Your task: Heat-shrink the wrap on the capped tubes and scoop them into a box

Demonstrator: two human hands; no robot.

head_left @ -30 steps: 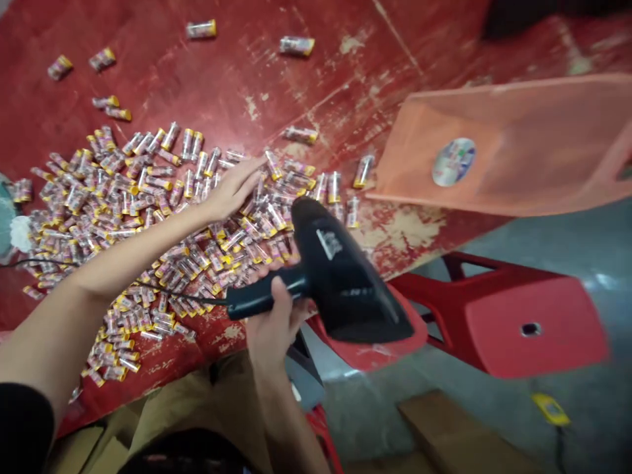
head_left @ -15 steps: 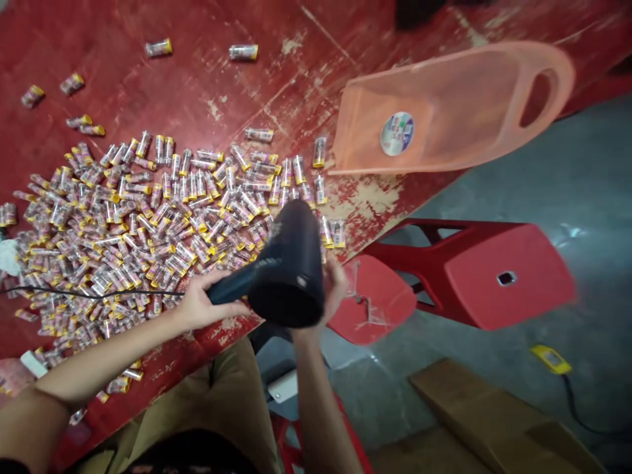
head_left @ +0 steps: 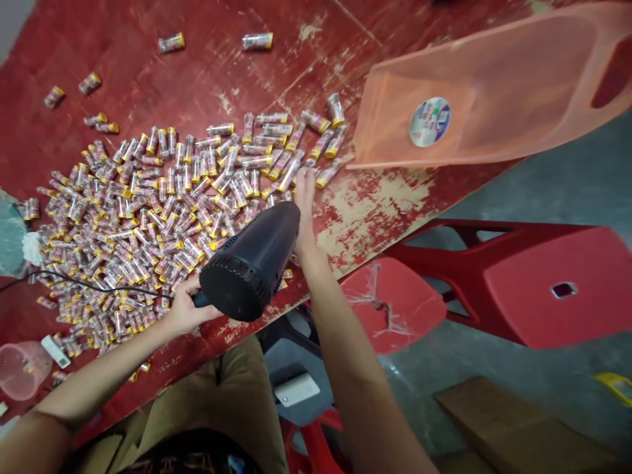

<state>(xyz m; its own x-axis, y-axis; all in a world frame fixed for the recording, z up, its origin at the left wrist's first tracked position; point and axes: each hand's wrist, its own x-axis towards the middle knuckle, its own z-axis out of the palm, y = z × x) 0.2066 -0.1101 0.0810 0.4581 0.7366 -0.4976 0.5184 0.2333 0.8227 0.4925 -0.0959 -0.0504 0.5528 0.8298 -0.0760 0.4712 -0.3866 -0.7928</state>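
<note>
My left hand [head_left: 190, 308] is closed around the handle of a black hair dryer [head_left: 254, 260], whose cord runs off to the left. The dryer's wide round back faces me and its barrel points away, up and to the right. Beyond it, my right hand [head_left: 306, 210] reaches over the table with fingers stretched out, against the small clear tubes with yellow ends [head_left: 291, 168]. Part of that hand is hidden behind the dryer's barrel. A large pile of the same tubes [head_left: 148, 230] spreads to the left.
On the worn red table [head_left: 316, 66] lies an orange plastic scoop [head_left: 513, 99] with a round label. Red stools [head_left: 557, 283], a cardboard piece [head_left: 518, 421] and a white phone-like object [head_left: 297, 390] are nearer me. A pink basket [head_left: 22, 372] stands at left.
My right hand has moved from beside the dryer out to the tubes at the pile's right edge, which now lie slanted and farther up. The dryer has swung left and turned in my left hand.
</note>
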